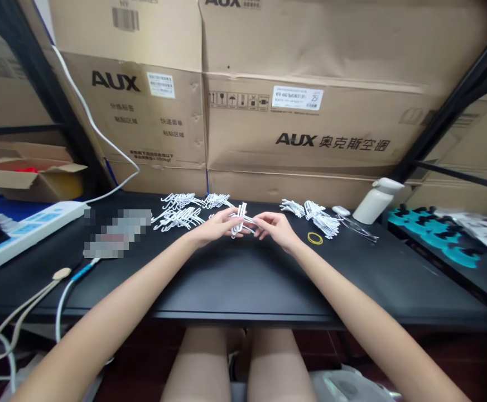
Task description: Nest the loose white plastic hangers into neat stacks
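A small bunch of white hooks [240,219] is held above the black table, near its middle. My left hand [223,224] has its fingers wrapped round the bunch. My right hand [273,228] pinches the right side of the same bunch, with thumb and forefinger closed at thin white ends. Loose piles of white hooks [180,218] lie to the left, beyond my left hand. To the right lie bundled white hooks [322,219], and a yellow rubber band [315,239] rests just in front of them.
Large cardboard boxes [243,128] stand behind the black table [235,285]. A white bottle [377,202] and glasses [359,228] are at the right, beside teal items [435,234]. A power strip [29,229], an open box [51,173] and cables occupy the left.
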Available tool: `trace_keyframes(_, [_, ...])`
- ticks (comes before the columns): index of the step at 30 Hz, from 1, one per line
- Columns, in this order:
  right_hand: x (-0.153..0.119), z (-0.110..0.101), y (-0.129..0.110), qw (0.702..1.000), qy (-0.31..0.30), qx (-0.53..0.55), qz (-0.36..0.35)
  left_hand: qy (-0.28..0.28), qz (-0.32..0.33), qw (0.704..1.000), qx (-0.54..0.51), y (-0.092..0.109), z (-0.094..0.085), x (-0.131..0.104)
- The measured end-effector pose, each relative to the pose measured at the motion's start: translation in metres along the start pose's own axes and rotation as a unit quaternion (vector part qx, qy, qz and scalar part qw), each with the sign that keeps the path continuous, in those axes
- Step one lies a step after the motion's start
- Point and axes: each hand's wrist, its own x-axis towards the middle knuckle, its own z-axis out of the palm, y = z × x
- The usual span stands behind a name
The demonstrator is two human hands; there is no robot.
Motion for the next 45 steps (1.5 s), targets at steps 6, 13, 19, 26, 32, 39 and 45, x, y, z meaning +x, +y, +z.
trace_keyframes(6, [-0.002, -0.001, -0.003, 0.999, -0.030, 0.023, 0.034, -0.027, 0.004, 1.000, 0.005, -0.002, -0.002, 0.000])
trace_keyframes(13, [-0.002, 0.000, -0.003, 0.998, -0.049, 0.019, 0.026, -0.014, 0.008, 1.000, 0.027, -0.004, -0.002, 0.002])
trace_keyframes(19, [-0.001, -0.002, 0.001, 0.998, -0.064, -0.009, 0.008, 0.008, 0.030, 0.999, 0.038, -0.003, 0.004, 0.002])
trace_keyframes(26, [-0.005, 0.007, 0.005, 0.995, -0.053, -0.065, -0.062, 0.076, 0.072, 0.972, 0.210, -0.004, 0.016, -0.004])
trace_keyframes(32, [-0.014, 0.021, 0.000, 0.991, -0.036, -0.096, -0.082, 0.150, 0.154, 0.905, 0.368, -0.005, 0.018, -0.006])
trace_keyframes(39, [-0.004, 0.011, 0.012, 0.981, 0.068, -0.147, -0.108, 0.275, 0.151, 0.901, 0.299, -0.004, -0.005, 0.001])
trace_keyframes(45, [0.007, -0.001, 0.030, 0.912, 0.041, -0.364, -0.184, 0.300, 0.134, 0.924, 0.195, -0.007, -0.014, 0.007])
